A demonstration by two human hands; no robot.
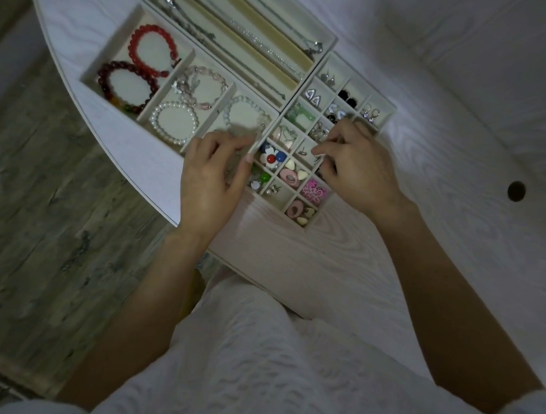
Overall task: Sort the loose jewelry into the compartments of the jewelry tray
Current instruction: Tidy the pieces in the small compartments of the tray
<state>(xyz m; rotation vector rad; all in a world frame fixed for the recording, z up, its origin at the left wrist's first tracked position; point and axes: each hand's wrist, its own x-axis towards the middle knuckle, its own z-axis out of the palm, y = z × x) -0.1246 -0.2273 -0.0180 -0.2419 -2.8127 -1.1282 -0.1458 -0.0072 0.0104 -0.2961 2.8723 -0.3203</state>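
A cream jewelry tray (305, 80) with small square compartments holds earrings, a flower brooch (271, 156), pink hair clips (288, 176) and a pink ornament (313, 191). To its left a bracelet tray (93, 70) holds red (153, 49), dark red (127, 86), pearl (174, 122) and pale bead bracelets (247, 112). My left hand (212, 179) sits over the seam between the two trays with fingers curled; what it holds is blurred. My right hand (357, 170) hovers over the small compartments, thumb and fingers pinched together on something too small to make out.
A long tray (330, 40) of necklaces and chains lies at the back. All trays rest on a white wood-grain table (456, 136) whose curved edge runs along the left, with grey floor (47, 197) beyond. A round cable hole (516, 191) is at the right.
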